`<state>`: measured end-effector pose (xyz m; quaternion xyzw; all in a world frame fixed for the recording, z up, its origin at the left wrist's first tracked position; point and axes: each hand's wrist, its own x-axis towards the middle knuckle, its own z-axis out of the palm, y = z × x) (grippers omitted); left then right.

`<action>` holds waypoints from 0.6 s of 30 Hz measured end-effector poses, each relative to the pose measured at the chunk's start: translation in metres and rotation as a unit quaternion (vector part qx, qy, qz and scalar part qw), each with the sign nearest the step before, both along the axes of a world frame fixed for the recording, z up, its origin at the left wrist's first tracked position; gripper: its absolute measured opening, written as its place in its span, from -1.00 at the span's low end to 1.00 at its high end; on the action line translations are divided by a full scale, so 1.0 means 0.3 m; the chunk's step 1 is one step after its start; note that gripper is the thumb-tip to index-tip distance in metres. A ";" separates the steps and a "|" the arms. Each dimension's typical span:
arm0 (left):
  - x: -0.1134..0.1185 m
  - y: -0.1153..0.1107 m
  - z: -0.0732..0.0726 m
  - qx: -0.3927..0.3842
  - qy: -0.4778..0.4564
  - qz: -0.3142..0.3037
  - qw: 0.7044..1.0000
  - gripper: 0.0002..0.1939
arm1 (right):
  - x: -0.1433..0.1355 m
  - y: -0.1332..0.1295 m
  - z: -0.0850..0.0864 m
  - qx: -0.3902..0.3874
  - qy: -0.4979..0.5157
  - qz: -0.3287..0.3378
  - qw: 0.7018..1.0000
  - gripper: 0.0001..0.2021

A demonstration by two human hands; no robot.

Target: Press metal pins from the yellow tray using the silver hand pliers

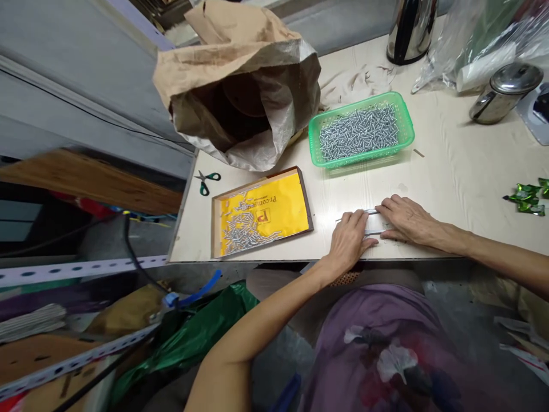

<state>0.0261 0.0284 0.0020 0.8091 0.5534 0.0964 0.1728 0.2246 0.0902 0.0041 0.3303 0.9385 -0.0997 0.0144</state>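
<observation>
Near the front edge of the table, a small flat piece with two dark long edges (374, 223) lies between my hands. My left hand (349, 237) grips its left end, thumb toward the near side. On its right end is my right hand (401, 220), its fingers and thumb at the long edges. The palms hide both ends of the piece. To the left, a shallow box (306, 197) with a yellow lining holds many small metal pins. Beyond my hands stands a green basket (405, 123) full of similar metal pieces.
A large open paper sack (240, 63) stands at the back left, with green-handled scissors (207, 182) before it. At the back right are a kettle (412, 28), a lidded metal cup (501, 94) and clear plastic bags. Green shiny wrappers (529, 197) lie at the far right.
</observation>
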 end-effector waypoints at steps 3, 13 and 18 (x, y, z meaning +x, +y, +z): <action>0.040 0.065 -0.026 -0.012 0.043 -0.067 0.997 -0.38 | 0.014 0.004 0.000 -0.016 0.023 0.008 1.000 -0.54; 0.057 0.073 -0.041 -0.024 0.046 -0.067 0.996 -0.84 | 0.010 -0.032 -0.032 -0.021 0.064 0.012 0.998 -0.76; 0.059 0.058 -0.060 0.003 0.033 -0.059 0.998 -0.80 | 0.009 -0.042 -0.047 -0.021 0.077 -0.012 0.997 -0.74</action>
